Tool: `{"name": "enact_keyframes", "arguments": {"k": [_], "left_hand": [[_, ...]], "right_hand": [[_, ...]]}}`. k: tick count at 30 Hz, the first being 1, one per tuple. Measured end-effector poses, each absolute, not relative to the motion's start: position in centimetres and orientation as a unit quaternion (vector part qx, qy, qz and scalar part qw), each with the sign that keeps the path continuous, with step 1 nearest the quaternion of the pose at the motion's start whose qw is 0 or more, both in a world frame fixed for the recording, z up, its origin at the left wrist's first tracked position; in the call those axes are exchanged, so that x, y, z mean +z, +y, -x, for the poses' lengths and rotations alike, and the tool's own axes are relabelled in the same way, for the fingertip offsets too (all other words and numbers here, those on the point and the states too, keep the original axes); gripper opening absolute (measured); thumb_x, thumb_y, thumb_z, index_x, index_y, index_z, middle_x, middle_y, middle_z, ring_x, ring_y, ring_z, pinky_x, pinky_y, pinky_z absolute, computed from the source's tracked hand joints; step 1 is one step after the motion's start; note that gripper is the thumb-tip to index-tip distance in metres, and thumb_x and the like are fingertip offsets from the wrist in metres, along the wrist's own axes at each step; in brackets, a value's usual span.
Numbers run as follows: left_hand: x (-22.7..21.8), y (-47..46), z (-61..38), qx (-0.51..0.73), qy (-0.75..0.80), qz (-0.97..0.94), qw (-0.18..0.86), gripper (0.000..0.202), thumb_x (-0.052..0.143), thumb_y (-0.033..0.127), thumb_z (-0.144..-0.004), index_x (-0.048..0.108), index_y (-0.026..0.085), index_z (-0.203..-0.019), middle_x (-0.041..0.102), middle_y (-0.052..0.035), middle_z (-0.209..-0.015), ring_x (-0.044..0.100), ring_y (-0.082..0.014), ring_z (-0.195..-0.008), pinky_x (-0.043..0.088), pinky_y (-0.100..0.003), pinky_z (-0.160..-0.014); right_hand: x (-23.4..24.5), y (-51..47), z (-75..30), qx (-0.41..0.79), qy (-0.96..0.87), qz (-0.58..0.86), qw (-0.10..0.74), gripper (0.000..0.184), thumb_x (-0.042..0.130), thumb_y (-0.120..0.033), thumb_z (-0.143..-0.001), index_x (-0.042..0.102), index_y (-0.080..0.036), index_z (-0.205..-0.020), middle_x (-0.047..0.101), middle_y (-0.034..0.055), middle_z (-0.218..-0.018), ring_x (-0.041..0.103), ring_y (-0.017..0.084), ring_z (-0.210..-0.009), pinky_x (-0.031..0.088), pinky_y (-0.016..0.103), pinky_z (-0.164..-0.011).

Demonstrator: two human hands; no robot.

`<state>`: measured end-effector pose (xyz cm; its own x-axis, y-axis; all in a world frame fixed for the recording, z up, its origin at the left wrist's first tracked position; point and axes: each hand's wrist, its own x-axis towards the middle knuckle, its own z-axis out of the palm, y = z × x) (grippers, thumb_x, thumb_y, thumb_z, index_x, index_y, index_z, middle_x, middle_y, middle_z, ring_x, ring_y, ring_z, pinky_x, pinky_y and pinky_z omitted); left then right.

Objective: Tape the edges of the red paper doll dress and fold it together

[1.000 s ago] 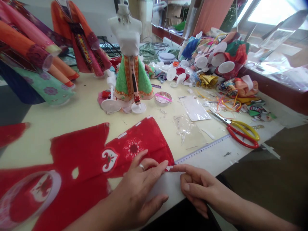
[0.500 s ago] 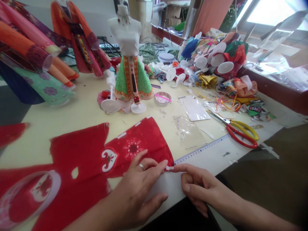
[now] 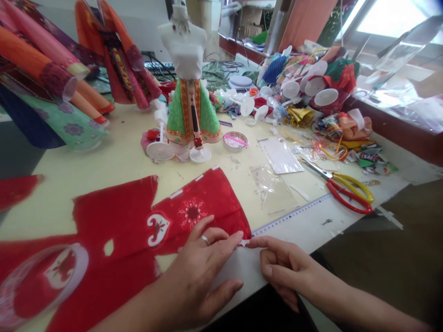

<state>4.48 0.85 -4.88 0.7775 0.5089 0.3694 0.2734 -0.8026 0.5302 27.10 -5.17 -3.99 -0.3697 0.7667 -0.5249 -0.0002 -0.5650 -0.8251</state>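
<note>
A piece of red patterned fabric (image 3: pixel 145 216) lies flat on the cream table (image 3: pixel 114 161). My left hand (image 3: pixel 202 272) rests flat on the fabric's lower right part, fingers spread, a ring on one finger. My right hand (image 3: pixel 284 267) is beside it with the index finger stretched out and the other fingers curled under; its tip touches a small white tab (image 3: pixel 244 242) at the fabric's corner, where my left fingertips also meet. A ruler (image 3: pixel 290 215) runs along the table just beyond that corner.
A white mannequin with a green skirt (image 3: pixel 190 110) stands mid-table, with costumed dolls (image 3: pixel 114 60) behind at left. Red and yellow scissors (image 3: pixel 342 186), plastic packets (image 3: pixel 278 157), a small dish (image 3: pixel 234 141) and a heap of scraps and white stands (image 3: pixel 311 87) lie to the right. A clear round lid (image 3: pixel 44 281) sits at lower left.
</note>
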Motion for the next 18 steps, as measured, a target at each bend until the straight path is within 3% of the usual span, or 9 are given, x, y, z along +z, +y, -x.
{"name": "enact_keyframes", "arguments": {"k": [18], "left_hand": [[-4.84, 0.69, -5.17, 0.227, 0.187, -0.939, 0.179, 0.053, 0.053, 0.031, -0.087, 0.040, 0.006, -0.132, 0.066, -0.0097, -0.111, 0.053, -0.0284, -0.107, 0.020, -0.055, -0.108]], "right_hand": [[-3.86, -5.00, -27.15, 0.731, -0.391, 0.497, 0.256, 0.045, 0.056, -0.042, -0.084, 0.047, -0.020, -0.122, 0.044, -0.0075, -0.065, 0.037, 0.003, -0.040, 0.032, 0.015, -0.036]]}}
